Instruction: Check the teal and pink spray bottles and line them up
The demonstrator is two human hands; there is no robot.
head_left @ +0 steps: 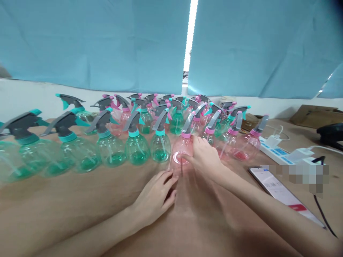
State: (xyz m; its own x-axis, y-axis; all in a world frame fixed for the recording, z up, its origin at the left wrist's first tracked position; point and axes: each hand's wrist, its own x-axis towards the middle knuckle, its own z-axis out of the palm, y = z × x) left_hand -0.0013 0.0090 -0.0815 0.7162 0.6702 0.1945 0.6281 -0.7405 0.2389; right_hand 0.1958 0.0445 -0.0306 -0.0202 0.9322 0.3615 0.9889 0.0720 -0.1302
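Observation:
My right hand (pixel 205 155) is closed around the right side of a pink spray bottle (pixel 183 146), its thumb across the lower front and its fingers at the far side. This bottle has a grey trigger head with a pink collar. On the table just in front of it lies my left hand (pixel 157 192), fingers loosely bent and thumb apart, with nothing in it. Left of the held bottle stands a green spray bottle (pixel 160 148) with some green liquid. A pink spray bottle (pixel 242 147) stands at the right end of the front row.
Several more green bottles (pixel 111 151) line the left, with rows of pink and green ones behind. At right are a power strip (pixel 277 151) with plugged-in chargers, a lit phone (pixel 285 194), cables, cardboard (pixel 317 115) and a black object (pixel 331 135). Blue sheeting (pixel 107 43) hangs behind the table.

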